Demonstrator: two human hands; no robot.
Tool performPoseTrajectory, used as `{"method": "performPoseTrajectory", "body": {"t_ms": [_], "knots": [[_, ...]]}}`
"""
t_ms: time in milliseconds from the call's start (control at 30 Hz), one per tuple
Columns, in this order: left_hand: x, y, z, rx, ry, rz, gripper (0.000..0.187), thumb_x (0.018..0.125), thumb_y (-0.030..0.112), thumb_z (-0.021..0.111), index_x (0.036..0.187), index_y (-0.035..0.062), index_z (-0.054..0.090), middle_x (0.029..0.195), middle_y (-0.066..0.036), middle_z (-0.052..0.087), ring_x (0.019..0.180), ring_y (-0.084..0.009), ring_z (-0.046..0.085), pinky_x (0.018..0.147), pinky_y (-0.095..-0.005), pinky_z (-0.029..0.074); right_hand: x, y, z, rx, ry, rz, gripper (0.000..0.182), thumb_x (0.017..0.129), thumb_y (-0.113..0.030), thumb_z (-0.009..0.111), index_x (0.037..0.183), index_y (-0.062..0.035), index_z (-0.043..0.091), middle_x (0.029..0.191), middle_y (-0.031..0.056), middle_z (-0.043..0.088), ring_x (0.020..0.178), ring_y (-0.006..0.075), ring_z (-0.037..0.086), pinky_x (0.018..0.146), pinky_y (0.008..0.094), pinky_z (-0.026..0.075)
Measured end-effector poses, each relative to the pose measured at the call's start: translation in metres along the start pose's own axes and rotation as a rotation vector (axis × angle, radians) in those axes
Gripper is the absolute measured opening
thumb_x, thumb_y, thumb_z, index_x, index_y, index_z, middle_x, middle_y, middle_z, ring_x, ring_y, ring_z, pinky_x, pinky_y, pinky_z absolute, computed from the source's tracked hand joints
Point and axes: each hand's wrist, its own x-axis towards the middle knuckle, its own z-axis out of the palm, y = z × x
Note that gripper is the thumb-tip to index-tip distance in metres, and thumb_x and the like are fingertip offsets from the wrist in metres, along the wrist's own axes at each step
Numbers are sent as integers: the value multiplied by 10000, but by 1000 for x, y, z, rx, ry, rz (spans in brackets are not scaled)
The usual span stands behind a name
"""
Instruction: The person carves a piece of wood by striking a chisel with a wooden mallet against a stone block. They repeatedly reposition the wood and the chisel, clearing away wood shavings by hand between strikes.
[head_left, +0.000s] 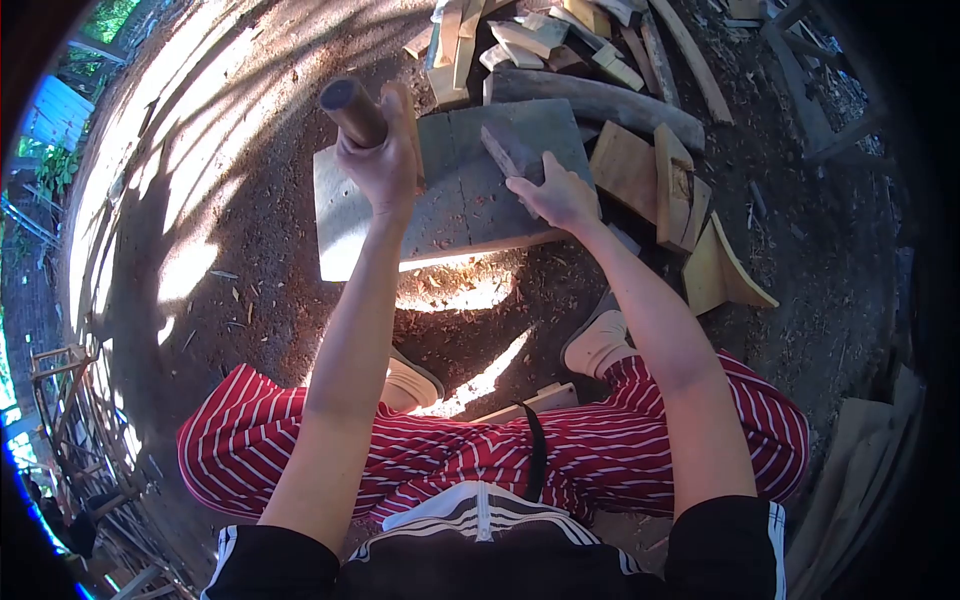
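My left hand [378, 172] is closed around a thick round wooden handle [352, 108] whose dark end points up towards me. Along its right side stands a flat piece of wood [402, 125]; whether the two are joined is hidden. My right hand [558, 197] grips a narrow, flat grey-brown bar [503, 152], with the thumb raised. I cannot make out whether the bar is wood or metal. Both hands are over a broad wooden block [455, 215] with a worn, dark top and scattered chips on it.
Cut wood pieces [530, 40] are heaped beyond the block, near a curved log [600, 100]. Notched wooden blocks [650, 185] and a curved offcut [725, 270] lie to the right. Shavings cover the dirt ground [270, 260]. A short board [530, 400] lies between my feet.
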Motion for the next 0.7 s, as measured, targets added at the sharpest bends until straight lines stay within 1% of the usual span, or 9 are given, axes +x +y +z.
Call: {"method": "performPoseTrajectory", "body": {"t_ms": [67,200,333,433,467,533,600,667,700], "knots": [[-2,6,4,-17,14,14,238,875,210,738,780,48,592,690,-3,603,610,-69,564,586,-244,451,7,0,-7,127,-67,45,768,777,-627,631,1227,-16,508,949,219,701,895,358,696,825,472,511],[-7,8,3,45,10,-29,247,860,227,753,902,21,624,810,-35,645,721,-94,604,688,-265,474,-13,-62,-62,422,25,-181,786,757,-636,657,1190,13,557,811,135,703,634,224,686,665,392,542],[-4,12,5,57,-16,-74,289,851,222,759,1014,14,640,882,-48,663,792,-116,627,748,-270,486,-36,-137,-121,389,361,-886,678,824,-551,671,1171,17,543,662,21,573,464,116,543,436,251,446],[0,-6,-4,149,-71,124,283,846,207,764,1015,17,639,894,-46,656,828,-139,629,770,-283,489,-56,-175,-128,280,559,-1163,624,825,-531,663,1126,9,572,650,52,597,486,174,586,464,314,489],[-5,-8,-1,140,-78,124,283,846,207,764,1015,17,639,894,-46,656,828,-139,629,770,-283,489,-76,-177,-128,30,422,-904,594,770,-506,667,1092,-12,596,707,122,684,655,299,701,637,422,567],[-16,7,9,-790,339,-664,302,831,201,765,1009,3,623,874,-31,636,846,-155,626,781,-304,497,-72,-180,-117,-330,292,-818,570,763,-502,662,1091,-38,621,746,126,696,693,299,708,679,435,564],[-16,13,12,-597,394,-543,293,822,201,750,967,-5,600,831,-11,611,827,-148,620,756,-330,503,-73,-187,-129,-310,320,-840,557,785,-518,656,1077,-44,625,742,120,691,662,271,700,627,399,564],[-13,-6,-10,105,-114,-124,272,820,185,729,919,-16,575,798,-9,589,782,-128,595,705,-344,483,-71,-197,-127,-124,492,-963,554,816,-545,625,1072,-54,624,768,116,693,653,253,699,620,393,577],[-8,-18,-6,50,-43,120,261,811,165,742,865,-7,555,796,-22,590,743,-102,559,656,-336,449,-85,-204,-139,-76,494,-917,553,786,-524,632,1068,-48,639,771,124,701,679,269,708,643,413,572]]}}
